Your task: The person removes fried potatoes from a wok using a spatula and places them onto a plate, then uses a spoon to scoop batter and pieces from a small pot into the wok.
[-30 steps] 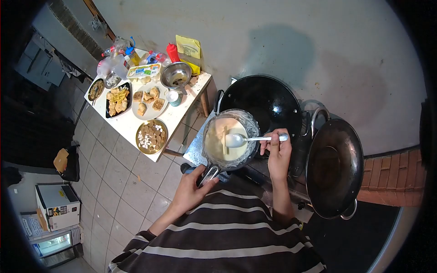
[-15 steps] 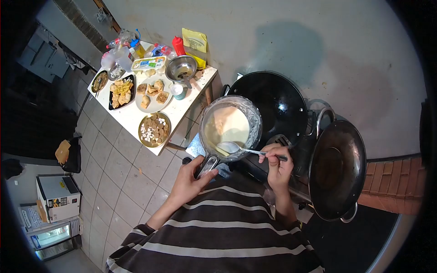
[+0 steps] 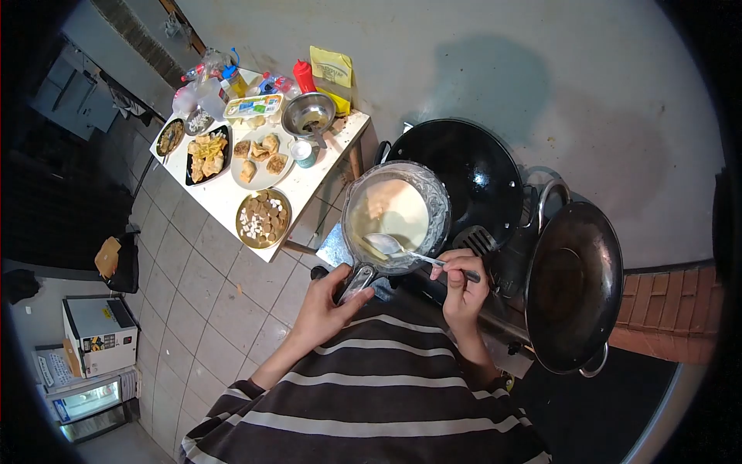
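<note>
My left hand (image 3: 328, 309) is wrapped round the handle of a clear container (image 3: 438, 203) that holds a pale, creamy batter (image 3: 402, 213). Between the fingers of my right hand (image 3: 464, 290) is the handle of a metal spoon (image 3: 382, 244). The spoon's bowl lies inside the container near its lower left rim, beside a pale strip in the batter. Behind the container stands a black wok (image 3: 456, 166), and a slotted spatula (image 3: 477, 240) rests at the wok's near edge.
A second, brownish wok (image 3: 573, 290) leans at the right. On the white table (image 3: 216, 203) at the left are a plate of dumplings (image 3: 252, 176), a dish of sliced food (image 3: 263, 219), a metal bowl (image 3: 308, 112) and a red bottle (image 3: 304, 76). Tiled floor (image 3: 212, 309) lies below.
My right hand has lowered, bringing the spoon from the middle of the batter to the container's lower edge. The spatula has come into view. The whole view has shifted slightly.
</note>
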The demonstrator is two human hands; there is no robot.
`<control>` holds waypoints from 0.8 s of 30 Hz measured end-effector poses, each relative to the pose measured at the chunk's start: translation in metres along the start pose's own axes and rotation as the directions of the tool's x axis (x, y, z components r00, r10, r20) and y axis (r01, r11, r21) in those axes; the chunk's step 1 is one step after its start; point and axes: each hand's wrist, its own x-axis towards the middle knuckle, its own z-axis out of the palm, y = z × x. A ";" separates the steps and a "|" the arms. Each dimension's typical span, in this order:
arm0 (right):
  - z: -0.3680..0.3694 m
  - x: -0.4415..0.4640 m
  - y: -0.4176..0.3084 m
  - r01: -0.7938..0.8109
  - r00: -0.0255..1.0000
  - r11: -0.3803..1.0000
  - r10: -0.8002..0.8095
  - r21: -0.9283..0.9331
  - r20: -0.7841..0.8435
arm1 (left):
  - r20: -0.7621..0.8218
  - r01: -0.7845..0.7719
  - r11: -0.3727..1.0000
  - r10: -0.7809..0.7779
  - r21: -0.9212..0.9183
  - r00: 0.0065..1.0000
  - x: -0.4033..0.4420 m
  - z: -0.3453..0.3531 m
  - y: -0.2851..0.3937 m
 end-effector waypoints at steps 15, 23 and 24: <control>-0.002 -0.005 -0.002 -0.051 0.997 0.996 0.055 0.067 -0.062 | 0.062 0.151 0.974 -0.142 -0.170 0.988 -0.001 0.001 0.004; 0.001 0.005 -0.002 -0.279 0.944 0.936 0.309 0.216 -0.116 | 0.068 0.134 0.982 -0.126 -0.130 0.990 -0.001 0.002 -0.001; 0.001 0.005 -0.002 -0.294 0.935 0.923 0.331 0.248 -0.124 | 0.072 0.144 0.982 -0.136 -0.125 0.988 -0.001 0.002 -0.002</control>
